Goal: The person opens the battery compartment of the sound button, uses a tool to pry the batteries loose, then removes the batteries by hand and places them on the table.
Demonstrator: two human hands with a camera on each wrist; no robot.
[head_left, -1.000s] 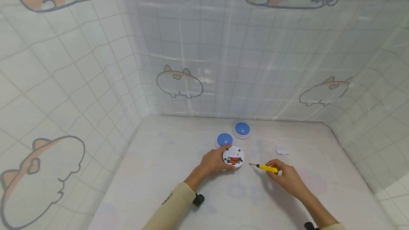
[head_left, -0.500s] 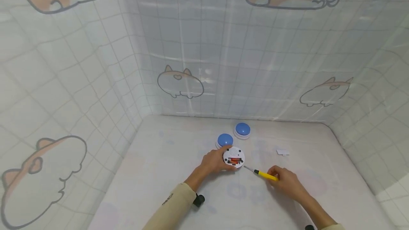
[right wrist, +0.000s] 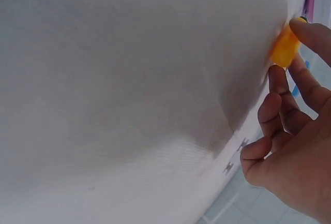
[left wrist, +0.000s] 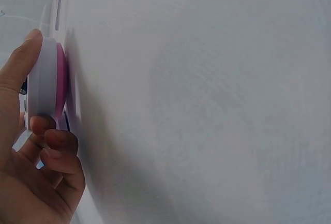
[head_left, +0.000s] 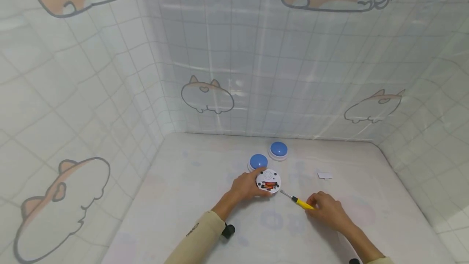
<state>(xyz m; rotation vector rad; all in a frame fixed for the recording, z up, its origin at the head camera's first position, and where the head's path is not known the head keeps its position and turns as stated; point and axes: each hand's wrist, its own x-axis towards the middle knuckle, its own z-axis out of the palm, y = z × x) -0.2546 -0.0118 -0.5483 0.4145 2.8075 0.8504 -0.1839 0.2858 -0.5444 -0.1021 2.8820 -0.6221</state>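
My left hand (head_left: 246, 185) grips a round white push button (head_left: 268, 175) by its rim, thumb on the near side. It lies upside down, its pink top (left wrist: 61, 79) facing the table in the left wrist view. The battery compartment is uncovered, with orange-red batteries (head_left: 269, 185) inside. My right hand (head_left: 327, 211) pinches the yellow handle of a screwdriver (head_left: 303, 204) between thumb and fingers, as the right wrist view shows its yellow handle end (right wrist: 286, 48). The screwdriver's tip points left, close to the button's lower right rim; whether they touch I cannot tell.
Two blue-topped push buttons stand behind the held one, a nearer one (head_left: 258, 161) and a farther one (head_left: 278, 150). To the right lies a small white battery cover (head_left: 325, 175). Tiled-pattern sheets enclose the pale table (head_left: 205, 162) at the back and sides.
The right hand has come slightly toward the person, and the screwdriver has shifted left, bringing its tip closer to the button's rim. The left hand and the button keep nearly the same place.
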